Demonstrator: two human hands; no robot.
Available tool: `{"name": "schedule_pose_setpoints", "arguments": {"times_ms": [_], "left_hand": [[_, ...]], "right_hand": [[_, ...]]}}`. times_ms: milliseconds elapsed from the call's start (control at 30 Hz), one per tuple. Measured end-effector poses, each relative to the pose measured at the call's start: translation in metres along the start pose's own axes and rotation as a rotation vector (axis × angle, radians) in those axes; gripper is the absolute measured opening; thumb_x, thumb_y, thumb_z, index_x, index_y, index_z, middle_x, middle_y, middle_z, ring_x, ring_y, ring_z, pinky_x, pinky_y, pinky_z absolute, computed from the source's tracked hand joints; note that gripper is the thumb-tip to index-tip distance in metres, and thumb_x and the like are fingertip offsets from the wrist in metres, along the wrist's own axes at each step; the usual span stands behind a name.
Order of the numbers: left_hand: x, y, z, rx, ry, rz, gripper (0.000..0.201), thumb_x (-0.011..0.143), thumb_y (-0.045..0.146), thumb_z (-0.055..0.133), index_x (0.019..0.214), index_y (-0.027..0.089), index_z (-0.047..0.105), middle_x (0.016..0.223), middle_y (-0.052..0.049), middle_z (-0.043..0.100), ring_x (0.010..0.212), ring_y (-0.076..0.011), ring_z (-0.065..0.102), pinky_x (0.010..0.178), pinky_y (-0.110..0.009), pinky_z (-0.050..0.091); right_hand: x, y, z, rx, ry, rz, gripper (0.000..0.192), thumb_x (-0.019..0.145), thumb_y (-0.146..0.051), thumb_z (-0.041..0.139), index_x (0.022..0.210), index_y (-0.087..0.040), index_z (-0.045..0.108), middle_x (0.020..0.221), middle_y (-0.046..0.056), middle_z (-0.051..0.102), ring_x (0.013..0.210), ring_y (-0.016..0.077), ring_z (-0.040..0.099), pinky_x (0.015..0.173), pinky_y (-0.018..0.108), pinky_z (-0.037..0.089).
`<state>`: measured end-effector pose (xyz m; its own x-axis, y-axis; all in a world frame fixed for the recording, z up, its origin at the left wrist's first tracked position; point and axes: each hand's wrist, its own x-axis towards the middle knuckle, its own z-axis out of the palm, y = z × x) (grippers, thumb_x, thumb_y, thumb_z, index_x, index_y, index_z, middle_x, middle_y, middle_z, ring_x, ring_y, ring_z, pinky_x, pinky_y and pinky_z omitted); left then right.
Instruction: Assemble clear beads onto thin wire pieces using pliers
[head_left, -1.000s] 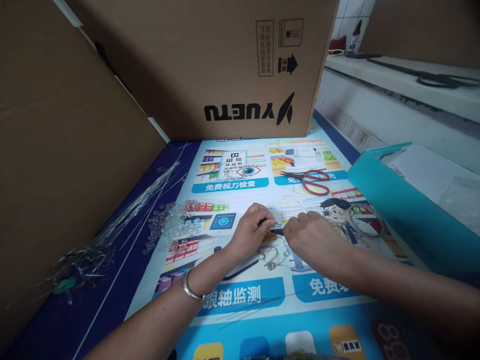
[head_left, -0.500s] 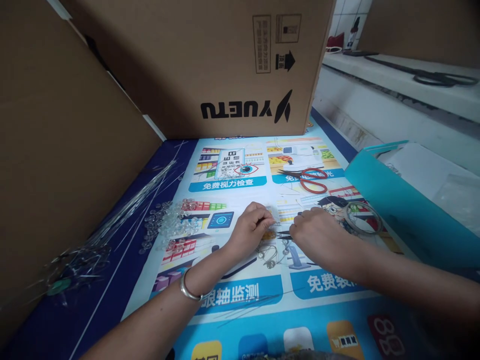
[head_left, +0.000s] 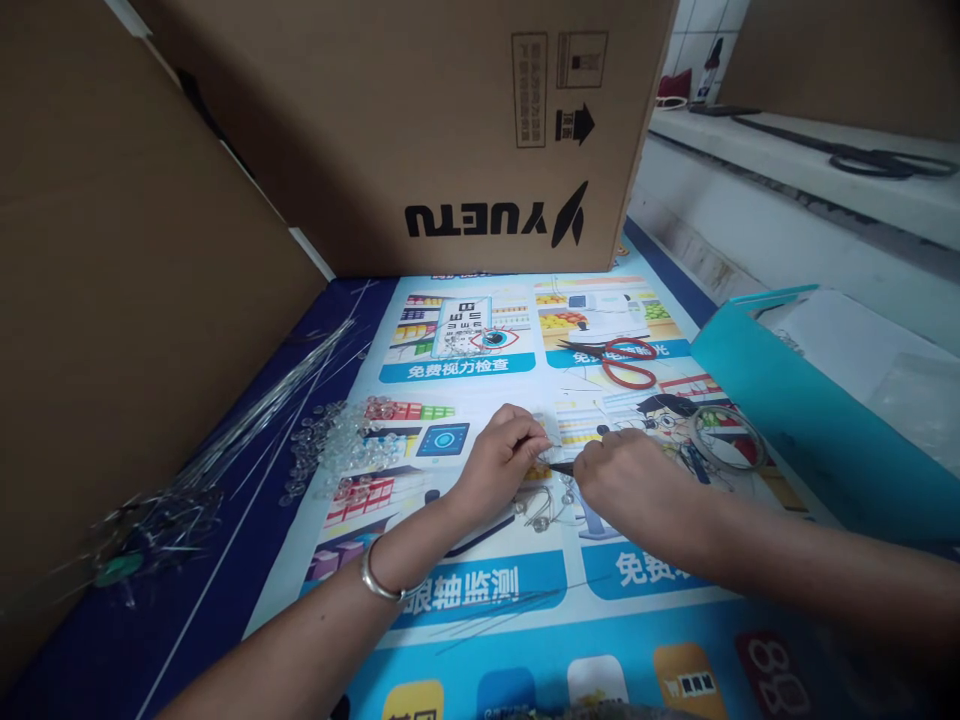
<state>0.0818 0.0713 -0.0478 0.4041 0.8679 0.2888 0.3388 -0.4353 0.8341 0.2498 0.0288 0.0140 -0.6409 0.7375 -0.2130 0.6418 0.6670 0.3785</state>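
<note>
My left hand [head_left: 511, 450] is closed in a pinch on a thin wire [head_left: 553, 448], which shows beyond the fingertips. Facing it, my right hand [head_left: 619, 470] is wrapped round a dark two-jawed tool [head_left: 562, 467]. Only its pointed tips show, together and close to the left fingertips; its handles are hidden in my fist, and I cannot tell pliers from scissors. Below the hands lie clear beads with bent wire [head_left: 538, 510]. A pile of clear glass beads [head_left: 341, 445] spreads to the left of my left hand.
Red-handled scissors [head_left: 628, 362] and a ring-shaped coil [head_left: 726, 437] lie beyond my right hand. A teal box [head_left: 814, 410] stands at right. Long wires [head_left: 277, 400] lie at left. Cardboard [head_left: 465, 130] walls off the back and left. Thin wires [head_left: 517, 610] lie in front.
The tool's tips have come together from apart and moved slightly left, nearer my left fingertips. My right hand has shifted a little left and down. My left hand stays in place.
</note>
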Motion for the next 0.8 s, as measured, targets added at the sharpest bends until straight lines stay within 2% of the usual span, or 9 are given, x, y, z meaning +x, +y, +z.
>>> {"name": "schedule_pose_setpoints", "arguments": {"times_ms": [367,567,700,800], "left_hand": [[0.0013,0.0020,-0.0011,0.012,-0.076,0.033,0.011,0.083,0.016,0.050,0.074,0.018,0.056,0.081,-0.003,0.050,0.082,-0.0151,0.049,0.073,-0.027,0.041],[0.0019,0.0026,-0.0028,-0.060,-0.102,0.016,0.012,0.083,0.018,0.050,0.073,0.017,0.057,0.081,-0.003,0.050,0.082,-0.0150,0.049,0.074,-0.028,0.041],[0.0019,0.0001,-0.0029,-0.174,-0.088,-0.052,0.012,0.083,0.021,0.050,0.074,0.017,0.056,0.083,-0.002,0.049,0.080,-0.0139,0.049,0.075,-0.027,0.041],[0.0023,-0.0021,-0.0032,-0.271,-0.080,-0.140,0.013,0.082,0.023,0.050,0.073,0.016,0.054,0.082,-0.001,0.048,0.072,-0.0113,0.047,0.067,-0.024,0.040]], "right_hand": [[-0.0007,-0.0003,0.0000,-0.015,0.041,-0.007,0.015,0.066,0.000,0.047,0.070,-0.013,0.054,0.064,0.008,0.057,0.053,0.0178,0.051,0.048,0.027,0.028],[0.0016,0.0000,-0.0021,0.009,0.020,-0.021,0.016,0.066,0.001,0.046,0.069,-0.013,0.054,0.064,0.008,0.058,0.053,0.0179,0.052,0.047,0.027,0.029],[0.0019,-0.0001,-0.0042,0.005,0.021,-0.022,0.015,0.067,0.000,0.047,0.069,-0.013,0.054,0.064,0.008,0.058,0.055,0.0187,0.054,0.047,0.027,0.030],[0.0018,0.0000,-0.0065,-0.005,0.018,-0.023,0.015,0.067,0.001,0.047,0.068,-0.013,0.053,0.063,0.008,0.057,0.055,0.0198,0.054,0.046,0.028,0.030]]}}
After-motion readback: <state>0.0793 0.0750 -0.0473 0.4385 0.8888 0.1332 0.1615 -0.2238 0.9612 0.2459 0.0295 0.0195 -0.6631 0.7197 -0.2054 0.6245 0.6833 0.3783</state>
